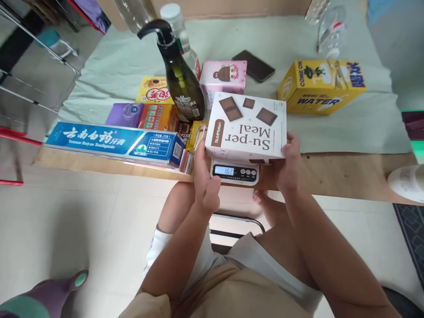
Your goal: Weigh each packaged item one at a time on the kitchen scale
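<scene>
A white Su-per Meal box point(247, 126) with brown chocolate squares printed on it is between my two hands, its print upside down to me. My left hand point(206, 179) presses against its left side, thumb pointing up and fingers partly hidden. On the opposite side, my right hand point(289, 163) grips the lower right corner. Under the box's near edge sticks out a white digital scale point(235, 173) with a lit display. Whether the box rests fully on the scale is hidden. Left of my left hand lie a yellow wrapped packet point(197, 136) and a blue toothpaste box point(114, 142).
A dark pump bottle point(183, 81), a pink box point(223, 81), an orange box point(159, 117) and a purple pack point(124, 115) stand behind. Farther right are a phone point(254, 65), a yellow WATER box point(321, 87) and a plastic bottle point(332, 33). A white bottle point(407, 183) sits at the right edge.
</scene>
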`<control>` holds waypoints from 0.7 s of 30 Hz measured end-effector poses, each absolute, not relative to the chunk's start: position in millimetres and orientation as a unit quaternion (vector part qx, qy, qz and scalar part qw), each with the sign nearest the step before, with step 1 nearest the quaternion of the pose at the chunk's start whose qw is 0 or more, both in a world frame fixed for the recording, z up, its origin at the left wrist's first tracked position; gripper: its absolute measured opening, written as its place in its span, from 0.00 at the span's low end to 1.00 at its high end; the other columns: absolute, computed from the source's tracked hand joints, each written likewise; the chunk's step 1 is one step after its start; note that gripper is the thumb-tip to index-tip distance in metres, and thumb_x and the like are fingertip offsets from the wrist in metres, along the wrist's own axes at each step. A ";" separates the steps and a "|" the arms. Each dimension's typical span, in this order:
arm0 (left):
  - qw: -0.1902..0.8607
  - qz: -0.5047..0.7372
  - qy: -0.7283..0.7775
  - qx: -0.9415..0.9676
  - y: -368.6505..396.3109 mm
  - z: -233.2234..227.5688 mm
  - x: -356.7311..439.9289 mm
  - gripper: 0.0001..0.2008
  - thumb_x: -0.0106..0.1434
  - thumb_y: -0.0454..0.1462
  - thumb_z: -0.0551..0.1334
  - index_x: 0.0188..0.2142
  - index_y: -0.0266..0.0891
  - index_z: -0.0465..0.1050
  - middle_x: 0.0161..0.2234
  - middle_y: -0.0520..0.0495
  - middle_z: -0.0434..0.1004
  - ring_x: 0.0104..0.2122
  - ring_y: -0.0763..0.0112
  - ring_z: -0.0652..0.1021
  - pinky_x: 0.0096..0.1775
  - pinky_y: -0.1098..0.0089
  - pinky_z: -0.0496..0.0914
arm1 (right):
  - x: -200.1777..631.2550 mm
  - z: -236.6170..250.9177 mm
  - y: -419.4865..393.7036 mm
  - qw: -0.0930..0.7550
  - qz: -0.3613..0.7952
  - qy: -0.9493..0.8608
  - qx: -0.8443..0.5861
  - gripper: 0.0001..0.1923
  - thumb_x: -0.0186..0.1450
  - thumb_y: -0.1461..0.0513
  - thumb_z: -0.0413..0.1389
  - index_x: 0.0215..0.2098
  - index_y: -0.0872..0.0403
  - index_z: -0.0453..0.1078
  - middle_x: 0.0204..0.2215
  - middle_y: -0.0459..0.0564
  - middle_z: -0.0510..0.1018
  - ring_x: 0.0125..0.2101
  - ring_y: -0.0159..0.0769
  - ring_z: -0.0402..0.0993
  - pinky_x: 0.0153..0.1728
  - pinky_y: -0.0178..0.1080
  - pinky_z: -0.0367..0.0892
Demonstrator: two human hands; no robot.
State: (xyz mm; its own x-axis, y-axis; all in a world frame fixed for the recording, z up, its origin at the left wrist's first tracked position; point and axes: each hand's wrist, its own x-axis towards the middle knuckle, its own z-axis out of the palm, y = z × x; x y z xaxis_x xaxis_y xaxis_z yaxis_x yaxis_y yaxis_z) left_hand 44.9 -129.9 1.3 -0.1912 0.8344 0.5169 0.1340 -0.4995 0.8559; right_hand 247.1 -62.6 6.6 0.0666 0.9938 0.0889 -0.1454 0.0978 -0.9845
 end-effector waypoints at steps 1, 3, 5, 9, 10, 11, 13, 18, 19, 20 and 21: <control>0.264 0.646 0.422 0.579 -130.4 -0.7 43.7 0.40 0.72 0.60 0.55 0.77 0.49 0.51 0.78 0.40 0.54 0.79 0.45 0.54 0.78 0.46 0.53 | 246.0 5.9 -61.4 0.580 0.498 -0.460 -0.451 0.24 0.67 0.44 0.59 0.55 0.44 0.68 0.45 0.45 0.77 0.43 0.35 0.76 0.42 0.40 0.75; 0.251 0.639 0.426 0.590 -129.6 -2.6 42.7 0.41 0.73 0.60 0.52 0.78 0.47 0.49 0.78 0.39 0.53 0.79 0.46 0.54 0.78 0.47 0.53 | 244.0 5.6 -58.8 0.611 0.496 -0.425 -0.448 0.23 0.64 0.47 0.62 0.53 0.45 0.68 0.43 0.44 0.77 0.40 0.33 0.75 0.39 0.37 0.73; 0.245 0.625 0.427 0.606 -124.3 2.0 44.7 0.41 0.74 0.59 0.51 0.79 0.46 0.47 0.79 0.38 0.53 0.79 0.45 0.54 0.78 0.45 0.52 | 242.3 7.5 -56.3 0.649 0.485 -0.387 -0.440 0.21 0.62 0.49 0.61 0.50 0.45 0.68 0.41 0.43 0.76 0.38 0.33 0.74 0.36 0.36 0.71; 0.199 0.601 0.410 0.656 -96.4 37.5 56.0 0.41 0.75 0.59 0.50 0.78 0.43 0.47 0.77 0.35 0.56 0.77 0.44 0.59 0.77 0.45 0.55 | 239.7 22.7 -53.2 0.713 0.436 -0.354 -0.420 0.18 0.61 0.48 0.58 0.47 0.45 0.66 0.42 0.44 0.74 0.42 0.36 0.74 0.39 0.39 0.71; 0.181 0.600 0.402 0.667 -87.9 49.7 59.1 0.40 0.75 0.59 0.50 0.78 0.42 0.48 0.76 0.34 0.58 0.76 0.44 0.61 0.77 0.45 0.56 | 238.7 29.5 -52.8 0.723 0.429 -0.345 -0.417 0.18 0.60 0.49 0.58 0.46 0.44 0.66 0.43 0.44 0.74 0.44 0.37 0.74 0.39 0.40 0.72; 0.162 0.601 0.393 0.677 -80.2 61.6 61.8 0.40 0.75 0.58 0.50 0.77 0.40 0.49 0.75 0.32 0.59 0.76 0.45 0.63 0.76 0.46 0.57 | 237.3 37.4 -52.2 0.733 0.422 -0.334 -0.417 0.18 0.59 0.49 0.58 0.45 0.44 0.67 0.43 0.45 0.75 0.46 0.39 0.75 0.38 0.41 0.72; 0.131 0.615 0.378 0.680 -69.9 79.9 65.3 0.39 0.75 0.57 0.50 0.77 0.40 0.48 0.75 0.32 0.59 0.76 0.45 0.62 0.77 0.45 0.55 | 233.5 55.4 -49.3 0.743 0.411 -0.316 -0.424 0.17 0.57 0.50 0.59 0.44 0.43 0.68 0.44 0.46 0.76 0.47 0.43 0.76 0.34 0.42 0.71; 0.087 0.654 0.386 0.645 -74.0 73.8 66.8 0.43 0.73 0.59 0.52 0.79 0.43 0.46 0.76 0.36 0.57 0.77 0.41 0.60 0.76 0.41 0.55 | 218.8 101.3 -14.1 0.707 0.430 -0.346 -0.442 0.15 0.52 0.52 0.58 0.38 0.44 0.69 0.46 0.48 0.78 0.47 0.45 0.77 0.28 0.40 0.69; 0.087 0.656 0.391 0.640 -75.4 66.9 67.2 0.44 0.72 0.60 0.52 0.79 0.42 0.47 0.75 0.34 0.59 0.76 0.41 0.62 0.76 0.42 0.56 | 214.8 108.4 -0.8 0.694 0.441 -0.363 -0.438 0.15 0.51 0.52 0.58 0.37 0.45 0.68 0.45 0.49 0.78 0.46 0.45 0.77 0.28 0.41 0.70; 0.091 0.656 0.396 0.636 -75.9 60.3 67.9 0.45 0.72 0.61 0.52 0.79 0.40 0.48 0.74 0.32 0.61 0.76 0.41 0.62 0.75 0.42 0.57 | 210.5 114.2 14.2 0.684 0.446 -0.380 -0.435 0.16 0.51 0.52 0.57 0.37 0.47 0.68 0.45 0.49 0.78 0.45 0.45 0.77 0.29 0.42 0.72; 0.098 0.657 0.398 0.633 -75.3 54.6 68.6 0.46 0.72 0.61 0.53 0.79 0.39 0.47 0.73 0.31 0.62 0.75 0.42 0.63 0.75 0.42 0.58 | 205.8 118.3 30.4 0.680 0.439 -0.390 -0.438 0.17 0.50 0.53 0.57 0.38 0.47 0.68 0.44 0.49 0.78 0.42 0.43 0.77 0.29 0.42 0.73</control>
State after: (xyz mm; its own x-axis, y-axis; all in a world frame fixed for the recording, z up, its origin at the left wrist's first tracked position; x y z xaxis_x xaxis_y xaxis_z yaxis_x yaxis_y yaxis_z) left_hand 68.6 -75.3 54.6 -0.1787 0.6320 0.7541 0.3755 -0.6646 0.6460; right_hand 205.8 30.4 118.3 0.3090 0.9398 0.1462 -0.2559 0.2302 -0.9389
